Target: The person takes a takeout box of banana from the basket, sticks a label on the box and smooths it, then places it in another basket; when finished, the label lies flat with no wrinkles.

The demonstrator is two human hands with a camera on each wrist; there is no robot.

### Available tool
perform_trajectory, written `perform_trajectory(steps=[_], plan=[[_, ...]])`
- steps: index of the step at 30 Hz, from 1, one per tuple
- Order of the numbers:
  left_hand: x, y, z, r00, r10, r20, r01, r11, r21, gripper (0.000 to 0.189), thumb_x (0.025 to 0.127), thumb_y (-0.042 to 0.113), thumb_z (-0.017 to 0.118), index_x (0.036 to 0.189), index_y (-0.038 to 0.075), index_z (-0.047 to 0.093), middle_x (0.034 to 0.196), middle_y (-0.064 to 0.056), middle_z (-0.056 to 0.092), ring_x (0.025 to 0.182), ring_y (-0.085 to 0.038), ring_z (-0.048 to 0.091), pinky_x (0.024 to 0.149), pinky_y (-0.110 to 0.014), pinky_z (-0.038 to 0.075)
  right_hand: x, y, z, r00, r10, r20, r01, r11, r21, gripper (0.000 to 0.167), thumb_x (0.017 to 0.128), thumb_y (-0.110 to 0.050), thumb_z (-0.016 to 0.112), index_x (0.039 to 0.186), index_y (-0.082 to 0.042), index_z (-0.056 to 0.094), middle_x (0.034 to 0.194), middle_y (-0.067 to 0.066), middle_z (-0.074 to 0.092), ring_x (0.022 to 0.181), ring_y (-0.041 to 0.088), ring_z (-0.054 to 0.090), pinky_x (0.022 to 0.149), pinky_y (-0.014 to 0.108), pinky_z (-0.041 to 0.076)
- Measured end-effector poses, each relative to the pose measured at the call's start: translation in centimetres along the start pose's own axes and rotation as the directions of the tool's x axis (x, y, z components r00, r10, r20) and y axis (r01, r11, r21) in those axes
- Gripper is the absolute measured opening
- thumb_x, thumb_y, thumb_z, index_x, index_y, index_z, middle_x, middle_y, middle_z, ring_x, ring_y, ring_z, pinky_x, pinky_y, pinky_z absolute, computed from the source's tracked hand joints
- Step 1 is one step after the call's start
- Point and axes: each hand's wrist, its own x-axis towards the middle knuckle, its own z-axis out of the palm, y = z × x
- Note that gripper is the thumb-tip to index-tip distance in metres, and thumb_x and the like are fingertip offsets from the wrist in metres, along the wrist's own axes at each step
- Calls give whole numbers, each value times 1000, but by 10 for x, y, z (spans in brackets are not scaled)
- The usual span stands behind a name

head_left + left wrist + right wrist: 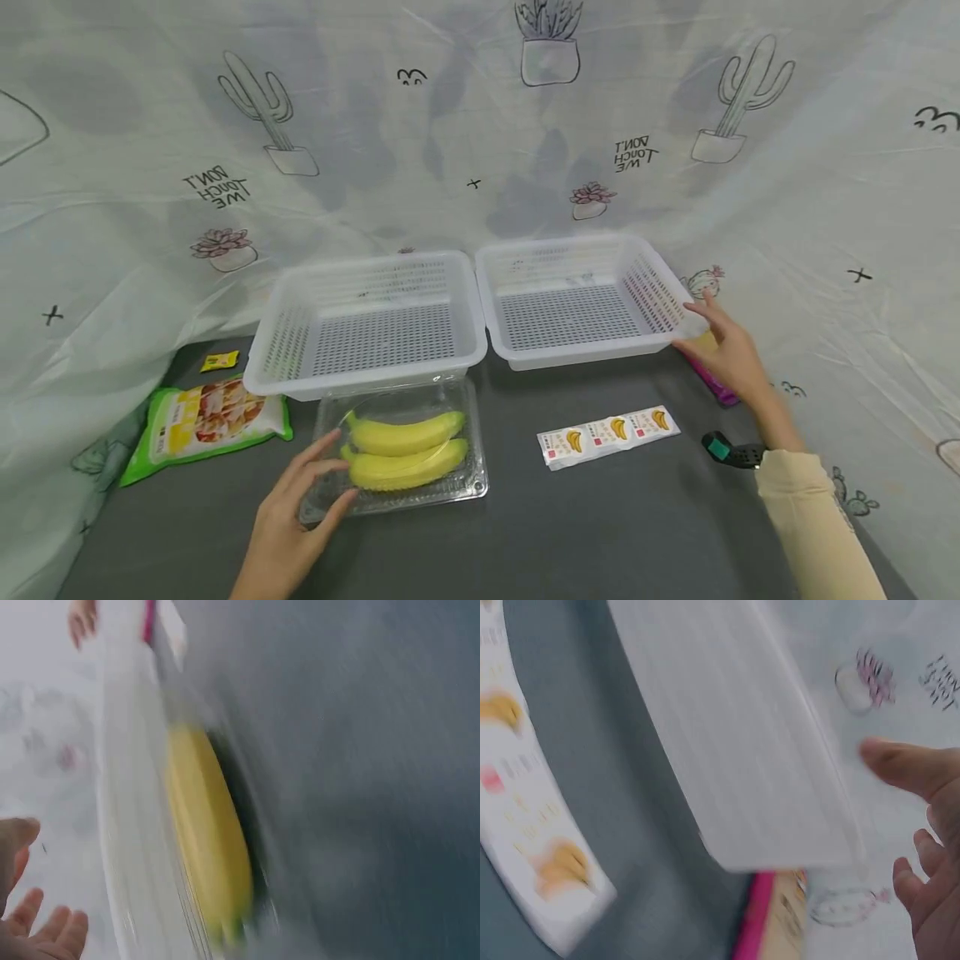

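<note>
Two yellow bananas [408, 450] lie side by side inside a clear plastic clamshell box [480, 487]. My left hand [288, 508] hovers at the box's left side, thumb and fingers spread apart; in the left wrist view its fingertips [71, 934] grip nothing. Beside the near right corner of the right white basket [577, 357] is my right hand [727, 350], fingers parted. The right wrist view shows that thumb [900, 761] clear of the basket's side. A pink and yellow packet [708, 375] sits partly hidden under the right hand and basket corner.
The left white basket [367, 377] stands against the right one, at the back. A green and white food bag [206, 421] and a small yellow packet [220, 361] lie at left. A strip of banana-print sachets [607, 436] lies right of the box. A patterned sheet [465, 125] hangs behind.
</note>
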Motion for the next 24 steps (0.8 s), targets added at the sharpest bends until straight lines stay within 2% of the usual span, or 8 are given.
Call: perform_trajectory(steps=[3,6,8,11,13,15,19,24], plan=[[1,22,18,1000,-12,4,13,967,-255,46,72,-9,78,111,12,66,134,-8,56,116,-7,55,86,-19,50,-17,-6,9,996,0,-91,13,989,144,54,86,-5,72,135,3,51,152,18,31,138,26,34,104,29,36],[2,40,37,995,-35,99,80,859,-505,37,81,-6,72,114,9,65,132,-13,56,116,-12,58,84,-32,54,-32,-11,20,992,0,-127,42,944,327,47,86,4,67,131,8,53,146,15,43,128,12,48,94,14,40],[4,50,51,981,-57,184,160,771,-616,32,85,-1,70,116,6,65,133,-16,55,118,-18,57,86,-36,53,-40,-14,27,993,2,-120,56,874,483,44,86,11,64,128,13,52,142,10,49,122,5,52,91,15,44],[10,62,71,952,-84,296,279,642,-714,30,87,4,69,117,1,64,134,-18,55,120,-23,56,90,-38,51,-50,-17,38,997,-2,-79,54,751,658,40,87,15,59,126,18,50,136,4,56,118,7,56,88,18,48],[14,69,85,936,-92,341,327,589,-739,30,88,5,69,117,-1,64,133,-18,56,120,-24,55,90,-36,50,-56,-18,44,999,-8,-40,34,699,714,39,89,14,58,126,18,49,133,4,59,115,9,59,87,20,49],[19,76,99,924,-92,372,355,572,-740,30,88,5,69,117,0,65,131,-17,57,120,-25,56,92,-36,50,-62,-17,51,1000,-27,3,16,675,738,39,90,13,57,127,18,49,131,6,60,114,12,60,88,21,49],[28,91,127,903,-99,418,393,585,-710,31,87,8,71,117,3,66,128,-14,60,118,-25,57,94,-35,49,-74,-13,63,994,-53,100,-40,660,750,37,91,12,56,127,19,48,128,7,62,113,14,61,88,23,49],[39,102,161,890,-146,433,429,596,-679,31,86,4,72,116,2,67,124,-13,63,120,-28,56,95,-36,47,-89,-9,75,977,-47,210,-124,674,728,35,92,11,56,125,18,50,126,7,64,112,13,61,85,22,51]])
